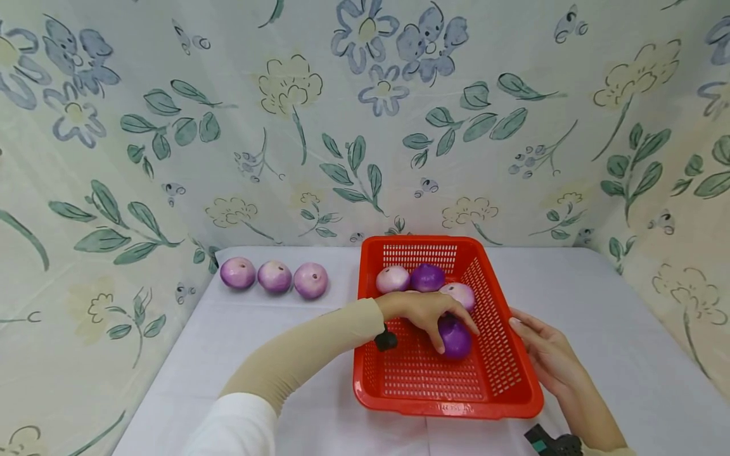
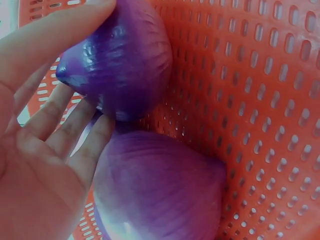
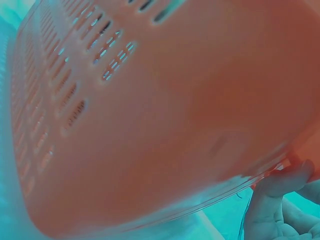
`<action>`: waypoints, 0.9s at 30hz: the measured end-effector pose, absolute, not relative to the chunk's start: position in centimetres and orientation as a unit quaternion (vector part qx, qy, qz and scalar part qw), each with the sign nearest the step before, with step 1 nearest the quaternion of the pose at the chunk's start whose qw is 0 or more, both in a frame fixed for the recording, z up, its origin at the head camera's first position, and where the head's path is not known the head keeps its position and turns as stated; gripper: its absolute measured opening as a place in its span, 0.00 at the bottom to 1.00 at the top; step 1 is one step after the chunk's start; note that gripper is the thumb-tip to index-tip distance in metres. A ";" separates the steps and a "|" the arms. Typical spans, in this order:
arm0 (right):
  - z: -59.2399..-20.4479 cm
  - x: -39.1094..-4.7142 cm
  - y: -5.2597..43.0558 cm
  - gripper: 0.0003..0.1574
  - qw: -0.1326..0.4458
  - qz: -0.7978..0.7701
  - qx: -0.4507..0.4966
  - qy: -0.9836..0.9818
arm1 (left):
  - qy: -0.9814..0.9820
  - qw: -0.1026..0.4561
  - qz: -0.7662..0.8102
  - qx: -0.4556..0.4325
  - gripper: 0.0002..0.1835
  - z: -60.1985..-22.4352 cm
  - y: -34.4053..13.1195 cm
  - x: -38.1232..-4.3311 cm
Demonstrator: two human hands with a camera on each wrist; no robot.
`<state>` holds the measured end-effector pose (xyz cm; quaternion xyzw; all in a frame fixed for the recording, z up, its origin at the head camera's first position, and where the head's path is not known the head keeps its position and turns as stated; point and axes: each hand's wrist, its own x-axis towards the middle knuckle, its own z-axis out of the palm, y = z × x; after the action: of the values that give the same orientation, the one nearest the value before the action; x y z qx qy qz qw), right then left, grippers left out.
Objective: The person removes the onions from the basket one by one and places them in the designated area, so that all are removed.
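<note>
My left hand point(image 1: 430, 311) reaches into a red plastic basket point(image 1: 433, 408) and holds a dark purple onion point(image 1: 456, 342) between thumb and fingers. In the left wrist view, the thumb lies on one side of this glossy onion point(image 2: 125, 60) and the fingertips on the other. A lighter purple onion point(image 2: 160, 185) sits close beside it. My right hand point(image 1: 550, 351) grips the basket's right rim, with the thumb at the edge. The right wrist view shows the slotted basket wall point(image 3: 150, 140) and the thumb and curled fingers point(image 3: 287, 182) at its rim.
Farther back in the basket are a pale onion point(image 1: 393, 279), another dark purple onion point(image 1: 428, 277) and a pinkish onion point(image 1: 459, 295). Three pink-purple onions, the nearest one point(image 1: 310, 280) beside the basket, lie in a row on the white-covered table point(image 1: 308, 354). A floral cloth point(image 1: 342, 139) hangs behind.
</note>
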<state>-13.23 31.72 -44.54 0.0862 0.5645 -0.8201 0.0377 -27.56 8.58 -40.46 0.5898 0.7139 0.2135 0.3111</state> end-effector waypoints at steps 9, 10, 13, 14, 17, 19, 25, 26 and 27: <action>-44.4 -13.2 31.7 0.16 0.043 -0.822 0.086 0.562 | 0.728 0.303 0.197 0.583 0.35 -40.8 8.8 -27.4; -44.4 -13.2 31.7 0.16 0.043 -0.822 0.086 0.561 | 0.731 0.305 0.194 0.580 0.35 -40.9 8.9 -27.3; -44.3 -13.2 31.6 0.16 0.044 -0.821 0.086 0.562 | 0.738 0.310 0.187 0.570 0.35 -41.0 9.0 -27.3; -44.3 -13.2 31.6 0.15 0.044 -0.821 0.087 0.562 | 0.738 0.309 0.184 0.571 0.35 -41.1 9.0 -27.3; -44.3 -13.2 31.6 0.14 0.047 -0.819 0.094 0.564 | 0.738 0.304 0.176 0.576 0.35 -41.2 9.1 -27.3; -44.3 -13.2 31.6 0.13 0.050 -0.818 0.100 0.564 | 0.737 0.296 0.172 0.583 0.35 -41.2 9.1 -27.4; -44.2 -13.2 31.6 0.13 0.049 -0.816 0.108 0.565 | 0.740 0.301 0.192 0.570 0.34 -41.0 9.0 -27.4; -44.2 -13.3 31.7 0.13 0.048 -0.816 0.108 0.565 | 0.740 0.304 0.197 0.567 0.34 -40.9 9.0 -27.3; -44.2 -13.3 31.7 0.14 0.048 -0.817 0.109 0.564 | 0.740 0.306 0.201 0.564 0.34 -40.9 9.0 -27.3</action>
<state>-13.27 31.69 -44.20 0.1087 0.5641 -0.8171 0.0482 -27.30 8.96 -40.85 0.5644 0.7397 0.2012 0.3064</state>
